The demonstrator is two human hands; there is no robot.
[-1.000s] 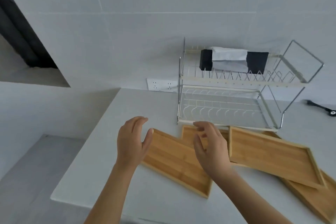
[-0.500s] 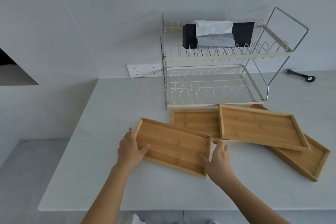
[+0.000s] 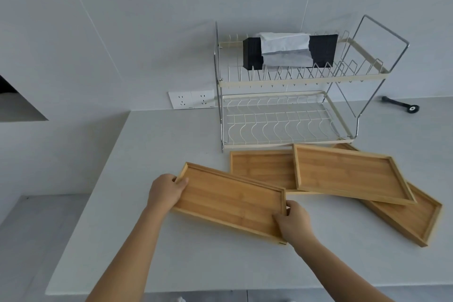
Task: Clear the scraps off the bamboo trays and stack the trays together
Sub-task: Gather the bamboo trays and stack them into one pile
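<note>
Both forearms reach in from six o'clock, and both hands are on the nearest bamboo tray (image 3: 229,200). The left hand (image 3: 166,190) grips the tray's short end at nine o'clock, fingers curled over the rim and thumb lying inside on the tray floor. The right hand (image 3: 293,224) clamps the opposite end at the near corner, around four o'clock of that tray, thumb pressed on the inside and fingers wrapped under the outer edge. The tray sits skewed, its left end farther away than its right; whether it is lifted clear of the white counter (image 3: 137,240) or just resting there is hard to call from this angle.

Further out, at twelve o'clock of the held tray, a second tray (image 3: 262,170) lies flat on the counter. Overlapping its right end sits a third tray (image 3: 348,173), tilted a touch, resting on the ones beneath. Under that, out at three o'clock, a fourth tray (image 3: 407,217) pokes out at an angle toward the counter's right side. All four tray floors look bare.

Beyond the trays stands a two-tier wire dish rack (image 3: 282,127), its front rail just beside the second tray. On the top tier, a black tissue box (image 3: 321,50) with white tissue (image 3: 284,48) spilling out. At ten o'clock of the rack, a double wall socket (image 3: 191,99). Far off at two o'clock, a small black tool (image 3: 402,104) lies on the counter.
</note>
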